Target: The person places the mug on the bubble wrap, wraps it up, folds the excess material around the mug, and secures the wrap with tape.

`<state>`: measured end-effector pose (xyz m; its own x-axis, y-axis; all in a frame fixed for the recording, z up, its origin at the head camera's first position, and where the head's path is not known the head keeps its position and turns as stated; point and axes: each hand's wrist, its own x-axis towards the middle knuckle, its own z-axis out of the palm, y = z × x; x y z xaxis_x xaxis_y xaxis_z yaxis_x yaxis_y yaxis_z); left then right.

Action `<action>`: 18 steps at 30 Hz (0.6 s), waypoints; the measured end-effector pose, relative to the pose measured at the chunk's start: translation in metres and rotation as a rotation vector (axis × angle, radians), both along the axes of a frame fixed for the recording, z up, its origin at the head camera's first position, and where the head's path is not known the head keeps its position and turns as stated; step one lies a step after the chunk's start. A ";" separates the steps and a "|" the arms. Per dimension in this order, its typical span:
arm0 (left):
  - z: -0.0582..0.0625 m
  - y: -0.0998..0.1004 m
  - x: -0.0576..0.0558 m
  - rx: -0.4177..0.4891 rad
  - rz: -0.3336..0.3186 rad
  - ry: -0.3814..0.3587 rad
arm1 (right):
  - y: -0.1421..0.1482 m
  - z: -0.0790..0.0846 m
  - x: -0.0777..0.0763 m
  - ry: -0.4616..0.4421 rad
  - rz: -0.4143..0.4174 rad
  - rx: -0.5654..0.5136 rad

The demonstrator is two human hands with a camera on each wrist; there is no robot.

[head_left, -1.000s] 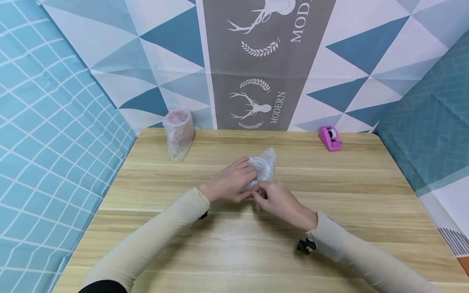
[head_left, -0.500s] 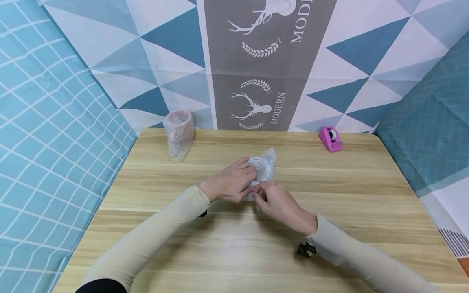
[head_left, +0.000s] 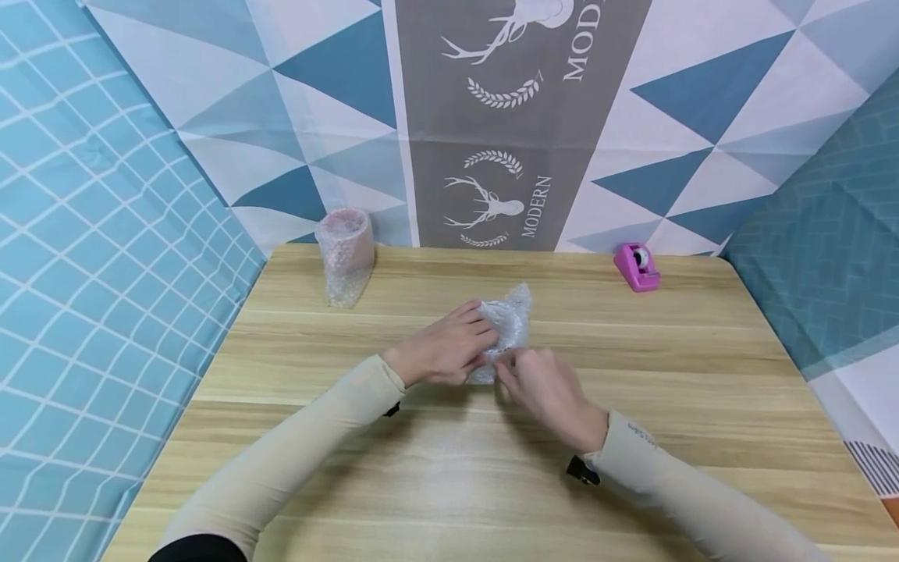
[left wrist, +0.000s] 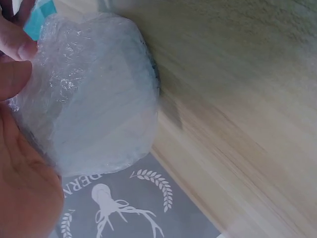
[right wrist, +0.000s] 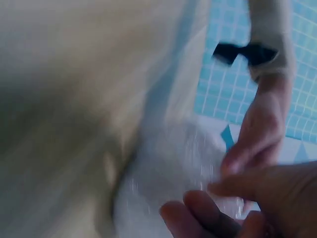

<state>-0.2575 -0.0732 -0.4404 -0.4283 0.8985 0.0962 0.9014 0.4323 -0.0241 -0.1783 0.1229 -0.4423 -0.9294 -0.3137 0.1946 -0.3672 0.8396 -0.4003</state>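
Note:
A bundle in clear bubble wrap (head_left: 510, 318) is held just above or on the middle of the table; what lies inside is hidden. My left hand (head_left: 449, 343) grips it from the left, fingers over its top. In the left wrist view the bundle (left wrist: 104, 99) looks rounded and pale, with crinkled film. At its near right edge, my right hand (head_left: 549, 390) has bent fingers and a thumb pinching the wrap. The right wrist view is blurred, with the right hand's fingertips (right wrist: 198, 208) against the wrapped bundle (right wrist: 158, 183).
A bubble-wrapped, pinkish cylinder (head_left: 347, 254) stands at the table's back left. Toward the back right sits a pink tape dispenser (head_left: 637, 267). Patterned cloth (head_left: 485, 117) hangs behind the wooden table (head_left: 435, 484), with blue gridded cloth (head_left: 91, 234) on the left.
My right hand has shifted slightly right along the bundle's near edge, away from the left fingers, uncovering more wrap between them. The left hand keeps its hold in nearly the same place.

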 end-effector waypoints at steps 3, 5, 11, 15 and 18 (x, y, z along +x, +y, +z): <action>-0.001 0.000 0.000 0.021 0.001 -0.016 | 0.003 -0.002 -0.002 0.105 -0.003 0.101; -0.001 0.000 0.000 0.038 -0.002 -0.011 | 0.005 -0.004 -0.005 0.156 -0.008 0.145; -0.004 0.001 -0.001 0.087 -0.021 0.040 | 0.013 -0.006 -0.012 0.212 0.003 0.185; -0.004 0.001 -0.002 0.124 -0.032 0.020 | 0.026 0.001 -0.014 0.083 0.106 0.074; -0.002 0.001 -0.005 0.166 -0.048 0.049 | 0.037 0.007 -0.016 0.041 0.134 -0.009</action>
